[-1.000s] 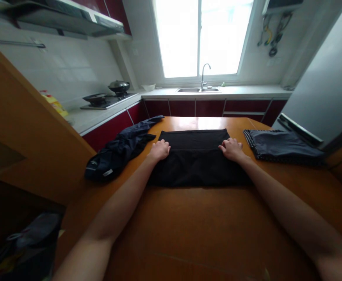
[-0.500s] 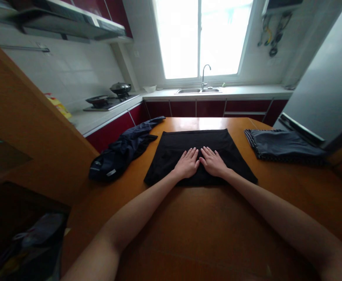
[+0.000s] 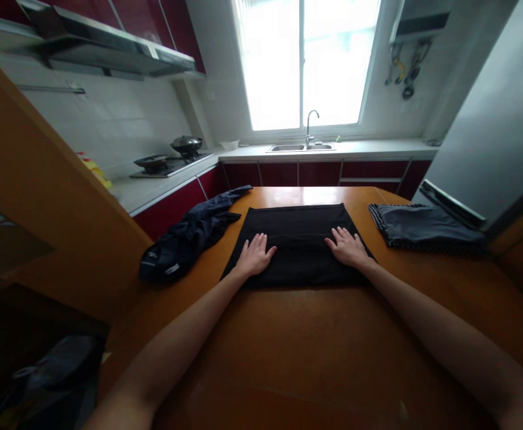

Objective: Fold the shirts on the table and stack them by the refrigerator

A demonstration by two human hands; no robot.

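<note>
The folded cloth [image 3: 295,266] is plain black, lying on an orange-brown wooden table [image 3: 310,346] between a dark navy garment [image 3: 194,227] with a small white label [image 3: 172,269] and a slate-grey folded fabric [image 3: 427,224] edged in dark-and-light stripes. Beyond, deep red base cabinets [image 3: 279,174] sit under a white countertop [image 3: 378,147], with a silver-grey refrigerator [image 3: 489,131] to one side. A yellow packet [image 3: 97,172] shows a touch of red, and the gas hob [image 3: 172,166] is black.
</note>
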